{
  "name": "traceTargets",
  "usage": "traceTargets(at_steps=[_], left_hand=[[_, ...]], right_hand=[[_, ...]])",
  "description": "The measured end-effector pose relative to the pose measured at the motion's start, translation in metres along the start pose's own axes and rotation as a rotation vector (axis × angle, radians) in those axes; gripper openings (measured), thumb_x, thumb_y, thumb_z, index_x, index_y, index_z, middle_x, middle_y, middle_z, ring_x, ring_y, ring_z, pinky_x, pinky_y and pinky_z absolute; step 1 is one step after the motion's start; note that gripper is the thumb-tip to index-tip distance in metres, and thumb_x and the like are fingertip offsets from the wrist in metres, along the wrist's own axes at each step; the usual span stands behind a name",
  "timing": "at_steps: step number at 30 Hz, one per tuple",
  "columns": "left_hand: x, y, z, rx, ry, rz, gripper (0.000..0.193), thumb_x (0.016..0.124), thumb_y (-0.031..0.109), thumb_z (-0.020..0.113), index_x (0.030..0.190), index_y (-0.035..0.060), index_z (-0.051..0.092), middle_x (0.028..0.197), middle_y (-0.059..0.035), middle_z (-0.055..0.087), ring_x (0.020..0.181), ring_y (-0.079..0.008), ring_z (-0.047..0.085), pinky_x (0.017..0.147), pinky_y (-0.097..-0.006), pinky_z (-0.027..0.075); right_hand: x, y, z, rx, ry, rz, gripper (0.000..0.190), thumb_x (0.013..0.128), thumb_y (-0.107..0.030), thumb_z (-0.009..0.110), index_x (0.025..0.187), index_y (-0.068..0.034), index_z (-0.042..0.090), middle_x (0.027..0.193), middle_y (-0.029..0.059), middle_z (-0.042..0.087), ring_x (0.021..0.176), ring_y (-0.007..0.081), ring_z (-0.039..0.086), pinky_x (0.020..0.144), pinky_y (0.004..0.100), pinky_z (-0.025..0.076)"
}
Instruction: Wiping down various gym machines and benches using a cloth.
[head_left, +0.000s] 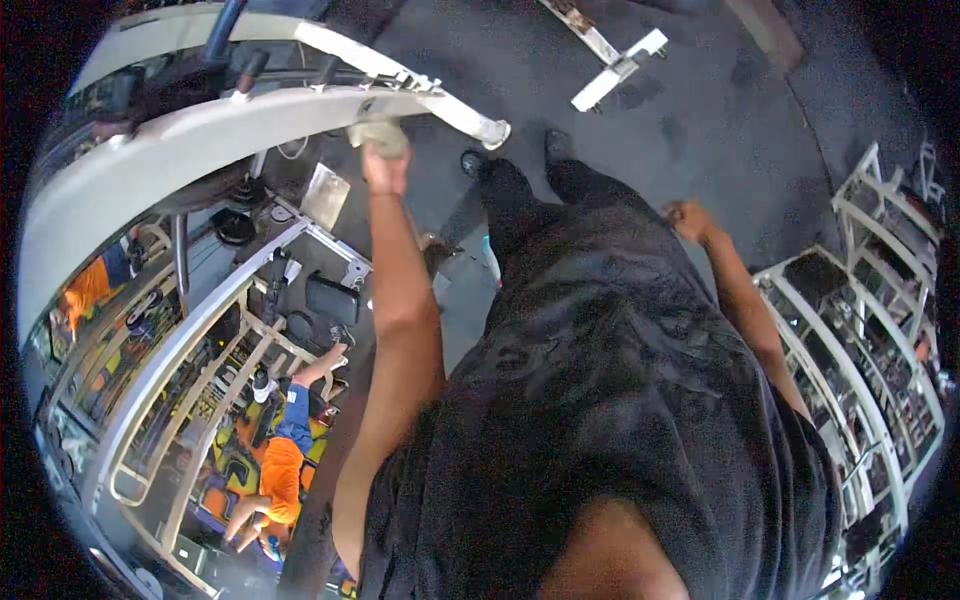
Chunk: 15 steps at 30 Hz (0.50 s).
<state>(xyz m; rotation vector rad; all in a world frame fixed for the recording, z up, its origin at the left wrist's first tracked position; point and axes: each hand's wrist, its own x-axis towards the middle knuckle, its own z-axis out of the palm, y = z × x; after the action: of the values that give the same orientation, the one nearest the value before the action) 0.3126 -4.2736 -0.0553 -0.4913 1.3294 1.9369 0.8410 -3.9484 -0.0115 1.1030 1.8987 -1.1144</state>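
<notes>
My left hand (388, 169) reaches forward, its fingers around a bunched pale cloth (379, 135). The cloth rests against the lower edge of a curved white metal beam (292, 112), part of a gym machine frame. Beside that beam, a white post (480, 124) with a round end cap stands near my shoes. My right hand (690, 220) hangs by my right thigh with its fingers curled. Blur hides whether anything is in it.
A white T-shaped metal foot (619, 67) lies on the dark floor ahead. Pale metal racks (877, 360) stand on my right. To the left are another white frame (187, 345), a black pad (332, 298) and a person in an orange shirt (281, 472).
</notes>
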Motion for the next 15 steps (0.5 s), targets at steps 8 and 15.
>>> traceTargets(at_steps=[8,15], left_hand=[[-0.149,-0.034,0.079,-0.27,-0.283,0.136,0.054,0.094,0.028,0.051,0.145,0.0097,0.046,0.141,-0.0131,0.053,0.129,-0.0321,0.051,0.109,-0.0576,0.039],[-0.17,0.006,0.109,-0.376,-0.75,-0.098,0.053,0.096,0.028,0.06,0.144,0.0095,0.046,0.136,-0.0164,0.054,0.118,-0.0299,0.056,0.1,-0.054,0.046]], right_hand=[[0.043,-0.006,-0.02,-0.06,-0.039,-0.103,0.038,0.089,-0.024,0.056,0.12,-0.007,0.068,0.104,0.0117,0.071,0.093,0.0264,0.064,0.081,0.036,0.051],[0.058,-0.124,-0.042,0.025,0.074,-0.505,0.039,0.093,-0.029,0.057,0.125,-0.008,0.065,0.112,0.0125,0.07,0.101,0.0259,0.065,0.086,0.0346,0.05]])
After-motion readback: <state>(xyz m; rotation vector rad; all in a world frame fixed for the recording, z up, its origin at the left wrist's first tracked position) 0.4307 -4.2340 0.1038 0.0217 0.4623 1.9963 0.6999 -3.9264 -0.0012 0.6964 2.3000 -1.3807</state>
